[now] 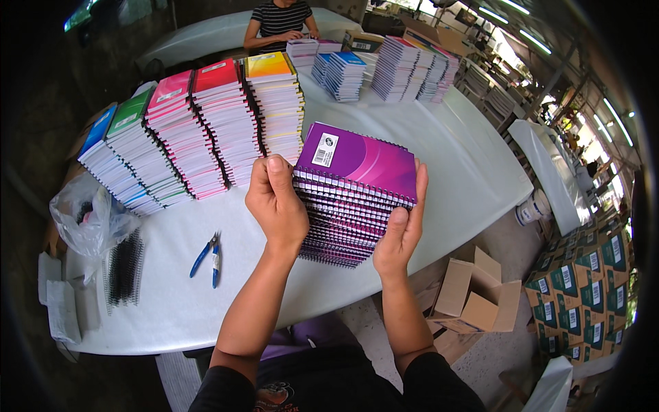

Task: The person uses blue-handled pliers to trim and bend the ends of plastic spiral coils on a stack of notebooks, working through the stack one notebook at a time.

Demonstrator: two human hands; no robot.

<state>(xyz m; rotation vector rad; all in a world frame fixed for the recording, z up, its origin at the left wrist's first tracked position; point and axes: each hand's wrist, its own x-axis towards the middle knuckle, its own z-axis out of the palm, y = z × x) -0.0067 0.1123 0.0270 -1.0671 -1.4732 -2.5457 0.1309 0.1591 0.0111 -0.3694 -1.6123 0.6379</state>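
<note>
A tall stack of purple spiral-bound notebooks (367,161) stands at the table's middle, its black coil edges facing me. The top cover carries a white barcode label. My left hand (278,206) is closed against the stack's left side, thumb raised and fingers curled partly out of sight. On the right side, my right hand (403,230) grips the stack, with its thumb at the coil edge and its fingers along the side. Left of the stack lie blue-handled pliers (206,259) with slightly parted handles.
Tall notebook stacks in several colours, including a red one (216,77), line the table's left and far side. Black binding coils (124,268) lie near a clear plastic bag (89,216). An open cardboard box (477,295) and patterned cartons (583,292) stand right. Another person (280,24) sits across.
</note>
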